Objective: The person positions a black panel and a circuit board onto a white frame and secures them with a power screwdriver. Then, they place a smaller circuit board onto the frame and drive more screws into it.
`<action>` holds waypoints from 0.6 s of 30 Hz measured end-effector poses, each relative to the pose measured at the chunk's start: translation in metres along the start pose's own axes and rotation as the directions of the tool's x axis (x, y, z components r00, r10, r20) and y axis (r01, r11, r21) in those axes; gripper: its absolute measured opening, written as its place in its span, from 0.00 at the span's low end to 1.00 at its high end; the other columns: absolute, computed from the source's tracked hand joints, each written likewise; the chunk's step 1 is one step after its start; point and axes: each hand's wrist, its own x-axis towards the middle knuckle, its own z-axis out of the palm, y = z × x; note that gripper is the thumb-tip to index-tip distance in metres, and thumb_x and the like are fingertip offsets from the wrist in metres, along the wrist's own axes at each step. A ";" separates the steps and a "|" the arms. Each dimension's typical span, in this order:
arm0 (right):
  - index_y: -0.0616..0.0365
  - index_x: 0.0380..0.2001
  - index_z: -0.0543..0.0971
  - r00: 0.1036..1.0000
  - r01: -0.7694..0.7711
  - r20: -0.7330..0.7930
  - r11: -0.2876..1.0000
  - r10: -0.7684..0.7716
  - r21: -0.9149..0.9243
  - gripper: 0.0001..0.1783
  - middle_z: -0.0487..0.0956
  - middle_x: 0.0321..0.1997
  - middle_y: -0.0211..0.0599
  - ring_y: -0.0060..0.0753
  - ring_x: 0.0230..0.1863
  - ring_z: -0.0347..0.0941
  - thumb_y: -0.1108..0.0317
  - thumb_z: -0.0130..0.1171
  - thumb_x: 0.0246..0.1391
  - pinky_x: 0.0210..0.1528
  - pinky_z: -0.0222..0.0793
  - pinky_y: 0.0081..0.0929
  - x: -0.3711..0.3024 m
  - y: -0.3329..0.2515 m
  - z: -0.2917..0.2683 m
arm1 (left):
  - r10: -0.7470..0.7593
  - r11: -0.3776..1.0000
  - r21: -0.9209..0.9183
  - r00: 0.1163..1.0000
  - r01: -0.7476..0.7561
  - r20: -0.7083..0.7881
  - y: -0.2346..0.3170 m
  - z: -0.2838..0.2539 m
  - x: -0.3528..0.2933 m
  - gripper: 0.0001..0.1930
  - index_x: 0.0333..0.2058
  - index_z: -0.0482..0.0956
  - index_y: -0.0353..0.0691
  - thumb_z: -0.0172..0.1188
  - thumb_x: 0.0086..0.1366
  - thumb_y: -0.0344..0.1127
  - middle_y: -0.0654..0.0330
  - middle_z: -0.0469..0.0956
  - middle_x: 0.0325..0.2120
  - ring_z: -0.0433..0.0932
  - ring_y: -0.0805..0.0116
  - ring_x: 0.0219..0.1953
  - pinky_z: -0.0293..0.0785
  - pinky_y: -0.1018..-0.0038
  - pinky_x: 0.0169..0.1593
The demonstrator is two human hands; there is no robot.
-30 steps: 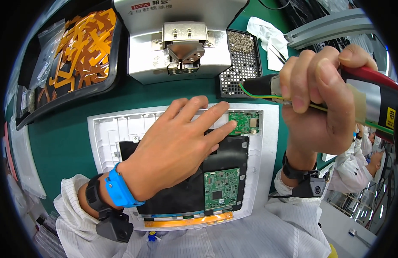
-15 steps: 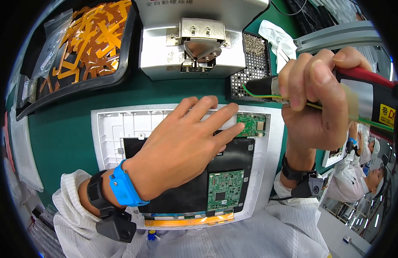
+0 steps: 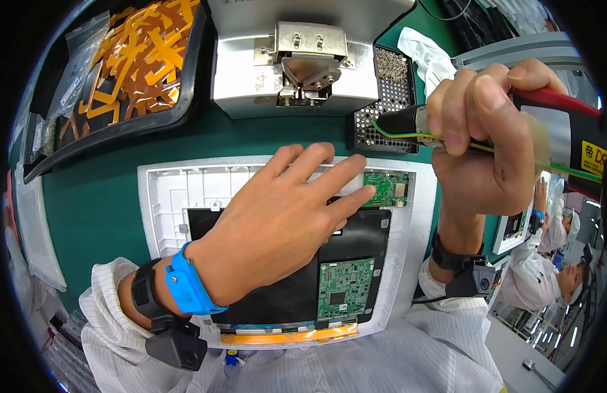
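My left hand [image 3: 284, 209] lies spread, palm down, over a white plastic housing [image 3: 169, 196] with a black panel [image 3: 270, 304] inside. Its index fingertip touches the left edge of a small green circuit board [image 3: 386, 187] at the housing's upper right. A larger green circuit board [image 3: 346, 288] sits on the panel's lower right. My right hand [image 3: 483, 141] is closed around an electric screwdriver [image 3: 562, 141] with a red and black body. The tool's black nose points left, with a green-yellow wire along it, in front of a perforated screw tray [image 3: 395, 101]. Its bit cannot be made out.
A silver screw feeder [image 3: 244, 85] stands behind the housing. To its left, a black bin [image 3: 185, 98] holds many orange flex cables [image 3: 146, 59]. A white cloth [image 3: 428, 59] lies beyond the screw tray. Co-workers [image 3: 546, 275] sit at the right.
The view has shifted very slightly. Both hands keep their places, the left on the housing and the right around the screwdriver.
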 end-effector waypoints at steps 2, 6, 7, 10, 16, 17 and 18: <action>0.63 0.48 0.70 1.000 -0.009 -0.013 1.000 0.009 0.020 0.12 0.63 0.20 0.30 0.24 0.16 0.62 0.79 0.49 0.61 0.24 0.64 0.32 0.000 0.002 -0.001 | 0.001 1.000 0.003 1.000 -0.001 0.007 0.000 -0.001 0.001 0.25 0.59 0.79 0.49 0.67 0.61 0.37 0.59 0.71 0.61 0.69 0.53 0.60 0.67 0.58 0.63; 0.63 0.46 0.70 0.998 -0.030 -0.057 0.999 0.031 0.020 0.11 0.63 0.20 0.30 0.24 0.16 0.62 0.79 0.49 0.61 0.24 0.64 0.31 -0.001 -0.002 0.003 | -0.003 1.000 -0.009 1.000 0.003 0.003 0.001 -0.001 0.001 0.25 0.58 0.79 0.49 0.68 0.60 0.36 0.59 0.71 0.61 0.69 0.53 0.60 0.68 0.59 0.62; 0.63 0.46 0.70 0.997 -0.038 -0.073 0.999 0.039 0.017 0.10 0.63 0.20 0.30 0.24 0.16 0.62 0.79 0.49 0.61 0.24 0.64 0.31 -0.001 -0.003 0.005 | -0.004 1.000 -0.010 1.000 0.004 0.004 0.001 -0.001 0.001 0.25 0.58 0.79 0.49 0.68 0.60 0.36 0.59 0.71 0.61 0.69 0.53 0.60 0.68 0.59 0.62; 0.62 0.44 0.69 0.990 -0.065 -0.124 0.998 0.065 0.007 0.09 0.63 0.20 0.30 0.24 0.16 0.62 0.79 0.49 0.60 0.24 0.63 0.31 -0.001 -0.006 0.013 | -0.011 1.000 -0.022 1.000 0.012 0.013 0.001 -0.001 0.001 0.26 0.58 0.79 0.49 0.68 0.60 0.35 0.59 0.71 0.61 0.69 0.53 0.60 0.68 0.59 0.62; 0.62 0.41 0.68 0.986 -0.106 -0.126 0.994 0.107 0.015 0.07 0.63 0.20 0.30 0.24 0.16 0.62 0.80 0.49 0.59 0.23 0.64 0.30 0.001 -0.007 0.010 | -0.010 1.000 -0.021 1.000 0.010 0.000 0.001 -0.002 0.001 0.25 0.58 0.79 0.49 0.68 0.60 0.35 0.59 0.71 0.61 0.69 0.53 0.60 0.68 0.59 0.63; 0.62 0.41 0.68 0.984 -0.098 -0.149 0.995 0.100 0.020 0.07 0.63 0.20 0.31 0.24 0.16 0.62 0.80 0.49 0.59 0.24 0.64 0.30 0.001 -0.006 0.012 | -0.009 1.000 -0.022 1.000 0.009 0.001 0.001 -0.002 0.001 0.25 0.58 0.79 0.49 0.67 0.60 0.35 0.59 0.71 0.62 0.69 0.52 0.60 0.68 0.58 0.63; 0.63 0.41 0.68 0.981 -0.089 -0.172 0.996 0.092 0.024 0.07 0.63 0.20 0.31 0.24 0.16 0.62 0.80 0.49 0.59 0.24 0.65 0.30 0.001 -0.005 0.014 | -0.008 1.000 -0.022 1.000 0.008 0.002 0.001 -0.002 0.002 0.25 0.58 0.79 0.49 0.67 0.61 0.35 0.59 0.71 0.62 0.69 0.52 0.60 0.67 0.58 0.63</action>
